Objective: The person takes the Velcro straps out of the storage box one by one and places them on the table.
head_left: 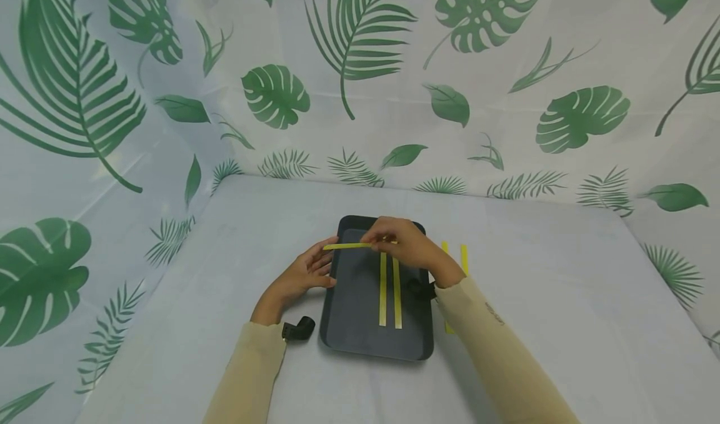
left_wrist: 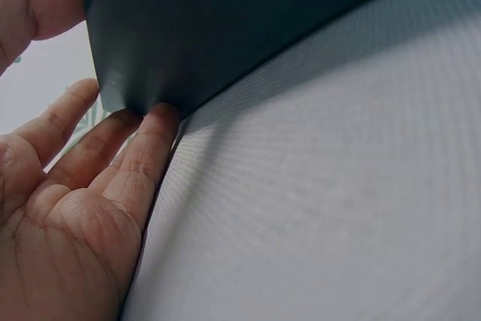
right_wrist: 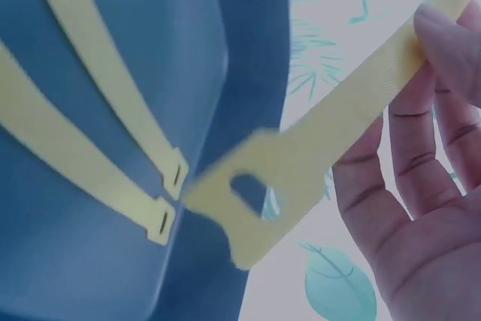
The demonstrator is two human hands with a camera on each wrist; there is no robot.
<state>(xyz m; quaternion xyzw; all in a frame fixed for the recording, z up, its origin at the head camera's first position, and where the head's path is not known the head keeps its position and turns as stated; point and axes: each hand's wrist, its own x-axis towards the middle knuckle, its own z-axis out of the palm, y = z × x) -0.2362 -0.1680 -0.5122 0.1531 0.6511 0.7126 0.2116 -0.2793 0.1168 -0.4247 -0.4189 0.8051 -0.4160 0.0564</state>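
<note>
Head view: right hand (head_left: 402, 239) is pinching a yellow strip (head_left: 345, 246) between thumb and fingers, over the dark grey tray (head_left: 360, 330). Strip is sticking out leftward from those fingertips, its free end coming close to the fingertips of the left hand (head_left: 300, 274); cannot tell if they are touching. Left hand is resting against the tray's left wall, fingers slightly spread, thumb apart and nearer the person. Tray is lying below the right hand and just right of the left hand. Two flat strips (head_left: 383, 299) are lying inside it, side by side with a gap, running from under the right hand toward the person. More strips (head_left: 464, 258) are lying on the white cloth (head_left: 270, 211), right of the right hand and outside the tray, partly hidden by the right sleeve (head_left: 489, 330).

Left wrist view: left hand is touching the tray's outer side, thumb up top, other fingers loosely spread, fingertips meeting its lower edge. White cloth is filling the area right of the fingers.

Right wrist view: right thumb and fingers are pinching the strip, its wider end, holed and notched, pointing away from the hand. The two flat strips are lying beyond it in the tray, slotted ends showing.
</note>
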